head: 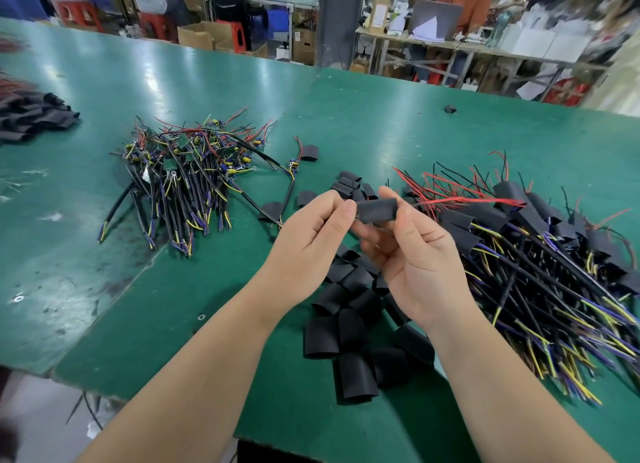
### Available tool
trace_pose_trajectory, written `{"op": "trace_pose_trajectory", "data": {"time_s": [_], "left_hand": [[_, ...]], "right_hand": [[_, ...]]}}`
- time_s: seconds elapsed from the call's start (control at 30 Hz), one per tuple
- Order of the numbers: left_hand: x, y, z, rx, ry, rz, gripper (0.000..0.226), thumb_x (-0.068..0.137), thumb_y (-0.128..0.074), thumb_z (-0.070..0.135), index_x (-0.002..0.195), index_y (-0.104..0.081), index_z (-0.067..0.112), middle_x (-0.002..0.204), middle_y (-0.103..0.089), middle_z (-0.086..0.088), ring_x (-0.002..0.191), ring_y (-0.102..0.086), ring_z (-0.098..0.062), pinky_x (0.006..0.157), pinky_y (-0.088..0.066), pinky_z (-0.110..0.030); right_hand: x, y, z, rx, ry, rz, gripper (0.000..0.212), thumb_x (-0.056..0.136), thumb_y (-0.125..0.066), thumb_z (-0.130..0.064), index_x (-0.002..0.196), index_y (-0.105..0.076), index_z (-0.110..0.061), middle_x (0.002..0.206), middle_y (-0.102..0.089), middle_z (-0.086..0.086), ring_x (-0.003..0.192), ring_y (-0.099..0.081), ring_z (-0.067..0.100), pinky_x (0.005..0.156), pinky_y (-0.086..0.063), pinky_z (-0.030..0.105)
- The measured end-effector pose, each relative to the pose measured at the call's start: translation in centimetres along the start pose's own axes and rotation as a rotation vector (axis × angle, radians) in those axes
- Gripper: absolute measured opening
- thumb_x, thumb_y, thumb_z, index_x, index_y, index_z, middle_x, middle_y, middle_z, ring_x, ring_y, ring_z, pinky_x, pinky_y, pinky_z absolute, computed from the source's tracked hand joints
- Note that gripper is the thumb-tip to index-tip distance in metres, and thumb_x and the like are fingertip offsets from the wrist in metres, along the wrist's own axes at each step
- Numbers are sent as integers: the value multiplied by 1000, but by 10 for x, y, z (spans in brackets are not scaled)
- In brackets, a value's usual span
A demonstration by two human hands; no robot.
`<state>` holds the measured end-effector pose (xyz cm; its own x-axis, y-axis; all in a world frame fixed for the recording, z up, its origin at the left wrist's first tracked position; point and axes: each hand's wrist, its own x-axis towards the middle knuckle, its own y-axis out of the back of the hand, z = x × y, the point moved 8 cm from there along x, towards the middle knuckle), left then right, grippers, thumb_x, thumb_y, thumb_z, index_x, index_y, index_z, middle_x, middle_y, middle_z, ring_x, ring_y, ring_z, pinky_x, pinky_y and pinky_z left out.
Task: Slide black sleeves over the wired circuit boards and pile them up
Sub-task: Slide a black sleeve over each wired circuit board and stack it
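Above the middle of the green surface point(207, 82), one black sleeve point(376, 210) is held level between both hands. The right hand point(415, 255) is closed on it, with the thumb on the near side and the fingers behind. The left hand point(311, 241) is pinched narrow at the sleeve's left end. Red wires point(467, 201) are seen running out of the right end, so a board is judged to be inside. The board itself is hidden, and its seating cannot be confirmed.

Work done: a large sleeved pile point(536, 248) is laid to the right of the hands, with sleeves toward the far side and cable tails toward the near edge.

Work left: a smaller bare heap point(187, 172) is noted at left centre, well apart from the hands, with green boards and components exposed and no sleeves fitted. Loose sleeves point(349, 324) are scattered beneath and in front of the hands, and the stock is judged ample for that heap. A further stack point(31, 116) of sleeves is noted at the far left edge, and one stray piece point(449, 109) on the far side.

The task is judged to be past its midpoint. The piece in hand is not yet placed on the sleeved pile.
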<state>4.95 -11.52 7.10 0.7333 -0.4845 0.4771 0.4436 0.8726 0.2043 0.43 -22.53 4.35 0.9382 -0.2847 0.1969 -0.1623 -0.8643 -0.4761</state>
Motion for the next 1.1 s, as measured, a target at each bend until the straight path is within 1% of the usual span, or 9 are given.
{"op": "trace_pose_trajectory", "data": {"time_s": [0.1, 0.23, 0.37, 0.5, 0.63, 0.77, 0.83, 0.93, 1.1], "left_hand": [[1, 5, -4, -56, 37, 46, 37, 98, -40, 30, 62, -36, 37, 53, -33, 15, 50, -28, -2, 49, -25, -15], [1, 5, -6, 9, 26, 69, 38, 99, -42, 28, 63, -29, 24, 54, -28, 14, 51, -26, -2, 49, -24, -14], [3, 4, -18, 8, 116, 57, 43, 99, -44, 30, 60, -28, 21, 52, -24, 13, 48, -22, -3, 45, -20, -17], [1, 3, -30, -90, 193, 46, 43, 99, -45, 31, 61, -33, 15, 53, -23, 13, 46, -19, -4, 42, -18, -18], [1, -3, -27, -95, 195, 10, 47, 100, -44, 27, 54, -50, 29, 47, -31, 15, 42, -26, -1, 41, -23, -13], [0, -7, -21, -130, 197, -11, 58, 102, -41, 18, 52, -61, 38, 41, -42, 19, 37, -38, 5, 40, -26, -3], [0, -7, -22, -137, 216, -17, 57, 102, -40, 19, 50, -58, 33, 42, -37, 16, 37, -34, 2, 40, -27, -9], [0, -4, -24, -108, 224, -7, 44, 102, -43, 24, 58, -36, 24, 52, -24, 13, 44, -21, -3, 44, -20, -21], [-2, -10, -14, 22, 99, -50, 43, 100, -47, 22, 59, -35, 21, 52, -29, 14, 50, -27, -2, 51, -25, -17]], "right_hand": [[0, -3, 3, -92, 21, -2, 27, 82, -63, -39, 94, -78, -20, 129, -62, 8, 83, -72, 19, 67, -54, 23], [1, 5, 3, -170, 18, 101, 35, 82, -55, -42, 84, -77, -15, 93, -73, 16, 74, -72, 23, 60, -54, 23], [3, 15, -1, -162, 61, 204, 32, 80, -59, -33, 92, -68, -4, 111, -69, 15, 68, -70, 19, 59, -54, 24], [4, 10, -3, -277, 112, 156, 9, 79, -72, -28, 76, -75, -19, 80, -70, 2, 71, -67, 17, 62, -53, 22], [3, 2, -6, -496, 179, 84, 8, 84, -71, -15, 83, -75, -21, 79, -72, -4, 77, -65, 11, 70, -55, 27], [3, -2, -12, -736, 236, 35, 11, 89, -65, -24, 88, -72, -15, 80, -73, 2, 73, -64, 17, 76, -55, 39], [3, 0, -14, -821, 231, 40, 18, 87, -64, -32, 88, -71, -16, 80, -72, 5, 75, -65, 23, 76, -55, 45], [3, 3, -14, -760, 199, 52, 12, 90, -63, -29, 87, -72, -22, 81, -74, -1, 80, -71, 17, 76, -57, 40], [6, 7, -2, -342, 38, 118, 11, 80, -70, -26, 75, -74, -17, 66, -68, -2, 62, -64, 8, 60, -53, 19]]}}
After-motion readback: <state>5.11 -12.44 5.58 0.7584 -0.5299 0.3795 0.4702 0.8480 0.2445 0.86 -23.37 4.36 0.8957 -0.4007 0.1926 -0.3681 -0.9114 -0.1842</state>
